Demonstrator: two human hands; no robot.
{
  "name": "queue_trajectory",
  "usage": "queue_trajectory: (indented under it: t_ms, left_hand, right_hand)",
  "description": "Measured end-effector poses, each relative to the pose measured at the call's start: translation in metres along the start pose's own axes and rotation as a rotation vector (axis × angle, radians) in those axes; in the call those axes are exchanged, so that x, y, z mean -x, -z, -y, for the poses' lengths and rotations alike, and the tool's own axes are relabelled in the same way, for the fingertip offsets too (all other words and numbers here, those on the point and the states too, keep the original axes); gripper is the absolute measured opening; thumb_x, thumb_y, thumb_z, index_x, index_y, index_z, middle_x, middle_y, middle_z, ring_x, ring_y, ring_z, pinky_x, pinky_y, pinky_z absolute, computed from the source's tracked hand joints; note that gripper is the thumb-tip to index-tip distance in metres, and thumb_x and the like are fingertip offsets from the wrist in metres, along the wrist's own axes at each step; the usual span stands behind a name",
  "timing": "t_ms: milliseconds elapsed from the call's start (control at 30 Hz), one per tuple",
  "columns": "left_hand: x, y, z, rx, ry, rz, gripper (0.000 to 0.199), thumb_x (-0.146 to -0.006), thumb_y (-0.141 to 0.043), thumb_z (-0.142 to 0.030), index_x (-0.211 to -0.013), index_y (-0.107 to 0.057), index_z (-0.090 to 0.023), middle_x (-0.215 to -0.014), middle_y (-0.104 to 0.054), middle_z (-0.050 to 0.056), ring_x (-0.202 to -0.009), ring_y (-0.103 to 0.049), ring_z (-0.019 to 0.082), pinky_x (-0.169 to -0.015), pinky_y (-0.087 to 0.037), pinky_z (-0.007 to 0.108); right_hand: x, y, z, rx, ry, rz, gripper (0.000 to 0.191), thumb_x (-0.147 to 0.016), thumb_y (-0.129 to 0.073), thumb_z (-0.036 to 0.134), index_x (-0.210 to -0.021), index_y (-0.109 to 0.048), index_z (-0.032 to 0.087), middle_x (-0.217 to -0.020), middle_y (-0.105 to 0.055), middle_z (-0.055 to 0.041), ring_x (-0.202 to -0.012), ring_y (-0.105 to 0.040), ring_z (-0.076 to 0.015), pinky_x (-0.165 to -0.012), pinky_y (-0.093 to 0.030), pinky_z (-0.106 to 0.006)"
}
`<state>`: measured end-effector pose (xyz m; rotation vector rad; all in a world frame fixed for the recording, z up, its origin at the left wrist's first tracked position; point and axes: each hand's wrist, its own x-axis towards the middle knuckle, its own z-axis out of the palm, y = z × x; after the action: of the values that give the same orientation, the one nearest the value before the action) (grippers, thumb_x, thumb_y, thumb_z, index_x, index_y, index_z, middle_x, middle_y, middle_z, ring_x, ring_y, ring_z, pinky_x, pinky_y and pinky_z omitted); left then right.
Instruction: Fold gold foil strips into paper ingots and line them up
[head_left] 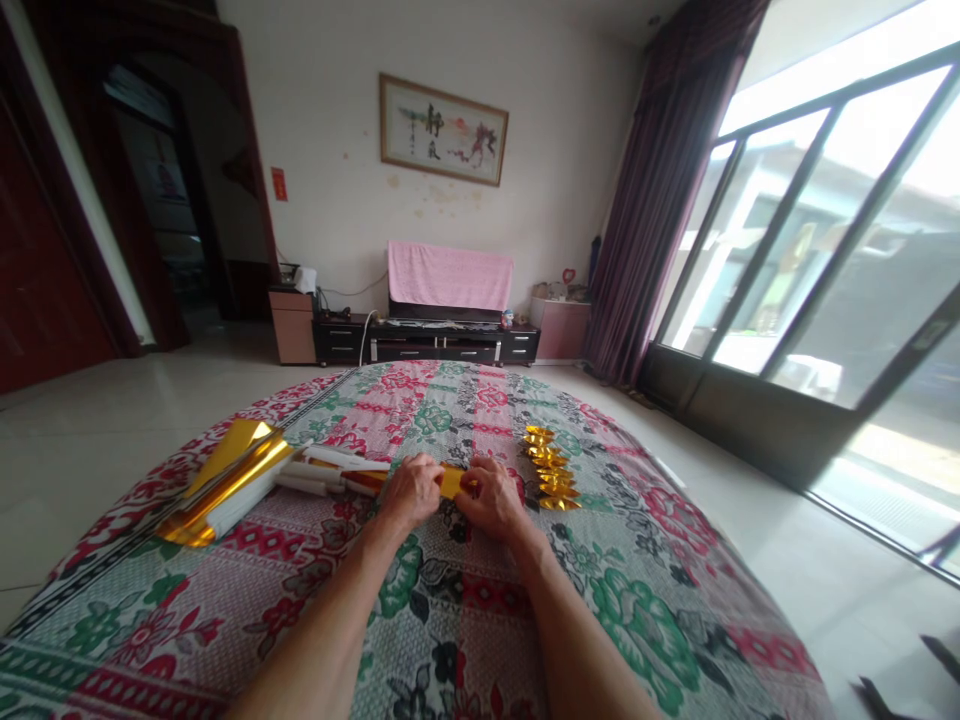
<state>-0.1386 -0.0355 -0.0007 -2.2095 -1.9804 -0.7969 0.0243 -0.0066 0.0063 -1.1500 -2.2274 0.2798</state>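
Between my two hands lies a small piece of gold foil paper (452,482), pinched at its left end by my left hand (411,490) and at its right end by my right hand (491,497). The fingers of both hands are curled in, and the fingertips are partly hidden. Just right of my right hand stands a row of folded gold paper ingots (553,470). To the left, rolled white-backed paper (319,470) reaches toward my left hand, and a larger stack of gold foil sheets (232,475) lies beyond it, curling at the edges.
A floral patterned cloth (630,620) covers the round table. Across the room stand a low black cabinet (442,345) and a screen under a pink cloth (450,275). Large windows (810,230) with a purple curtain (637,210) are on the right, a dark doorway (161,200) on the left.
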Motion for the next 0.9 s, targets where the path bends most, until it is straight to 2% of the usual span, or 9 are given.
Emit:
queue_trajectory:
  t_ms: [133,233,333,467,533,600,700,800,900]
  left_hand:
    - [0.001,0.001,-0.001,-0.056,-0.003,0.003,0.028,-0.069,-0.044,-0.009,-0.079,-0.068,-0.02,-0.108,-0.059,0.005,-0.092,-0.052,0.02,-0.086,-0.041,0.032]
    - [0.0,0.001,-0.001,-0.073,-0.048,0.019,0.028,-0.07,-0.043,-0.009,-0.077,-0.068,-0.019,-0.122,-0.053,0.004,-0.095,-0.052,0.021,-0.088,-0.041,0.034]
    - [0.0,0.001,-0.002,-0.05,-0.087,0.042,0.029,-0.072,-0.041,-0.008,-0.079,-0.067,-0.019,-0.117,-0.058,0.004,-0.096,-0.053,0.02,-0.089,-0.041,0.033]
    - [-0.001,0.002,-0.003,-0.012,-0.114,0.055,0.032,-0.072,-0.04,-0.006,-0.083,-0.067,-0.019,-0.104,-0.064,0.004,-0.095,-0.054,0.019,-0.09,-0.041,0.031]
    - [-0.001,0.002,-0.003,-0.003,-0.105,0.051,0.032,-0.073,-0.04,-0.006,-0.084,-0.067,-0.018,-0.101,-0.064,0.005,-0.096,-0.054,0.019,-0.09,-0.041,0.03]
    - [-0.001,0.001,-0.004,0.001,-0.084,0.041,0.032,-0.074,-0.04,-0.005,-0.085,-0.067,-0.018,-0.099,-0.065,0.006,-0.096,-0.054,0.018,-0.089,-0.041,0.03]
    - [0.0,0.002,-0.005,0.0,-0.077,0.033,0.031,-0.073,-0.041,-0.005,-0.086,-0.066,-0.018,-0.097,-0.065,0.006,-0.095,-0.054,0.018,-0.089,-0.041,0.03]
    - [0.001,0.005,-0.005,0.023,-0.092,0.022,0.028,-0.072,-0.044,-0.008,-0.083,-0.066,-0.019,-0.096,-0.064,0.005,-0.093,-0.054,0.019,-0.088,-0.041,0.031]
    - [0.003,0.008,-0.004,0.068,-0.11,0.017,0.025,-0.069,-0.048,-0.01,-0.083,-0.067,-0.021,-0.097,-0.064,0.003,-0.094,-0.053,0.019,-0.088,-0.041,0.031]
  right_hand:
    - [-0.002,0.012,0.0,-0.011,0.04,0.167,0.015,-0.061,-0.066,0.023,-0.076,-0.068,0.018,-0.123,-0.052,-0.008,-0.108,-0.05,-0.0231,-0.091,-0.037,-0.032]
    - [-0.005,0.017,0.0,0.008,0.082,0.23,0.01,-0.064,-0.063,0.02,-0.073,-0.067,0.017,-0.126,-0.051,-0.0078,-0.111,-0.048,-0.0238,-0.093,-0.035,-0.033]
    - [-0.007,0.017,0.001,0.05,0.11,0.2,0.011,-0.066,-0.061,0.02,-0.074,-0.068,0.019,-0.121,-0.054,-0.0065,-0.107,-0.05,-0.0222,-0.091,-0.035,-0.032]
    - [-0.005,0.016,0.004,0.121,0.131,0.142,0.014,-0.069,-0.058,0.023,-0.077,-0.07,0.025,-0.104,-0.062,-0.001,-0.095,-0.052,-0.0195,-0.086,-0.035,-0.033]
    - [-0.003,0.016,0.005,0.156,0.151,0.101,0.015,-0.07,-0.058,0.026,-0.078,-0.07,0.028,-0.107,-0.062,0.0002,-0.099,-0.05,-0.0205,-0.088,-0.032,-0.036]
    - [-0.001,0.015,0.006,0.192,0.161,0.066,0.017,-0.069,-0.058,0.028,-0.082,-0.069,0.029,-0.122,-0.055,0.001,-0.109,-0.043,-0.0238,-0.091,-0.027,-0.04]
    - [0.0,0.014,0.005,0.227,0.149,0.067,0.018,-0.069,-0.057,0.026,-0.082,-0.069,0.03,-0.133,-0.045,0.003,-0.119,-0.033,-0.027,-0.094,-0.022,-0.045]
    - [-0.001,0.012,0.005,0.203,0.145,0.057,0.017,-0.071,-0.054,0.022,-0.074,-0.07,0.029,-0.128,-0.05,0.0034,-0.117,-0.036,-0.0242,-0.093,-0.023,-0.042]
    - [-0.002,0.009,0.003,0.158,0.138,-0.015,0.02,-0.073,-0.051,0.019,-0.071,-0.07,0.026,-0.115,-0.059,0.001,-0.107,-0.045,-0.0199,-0.091,-0.027,-0.036]
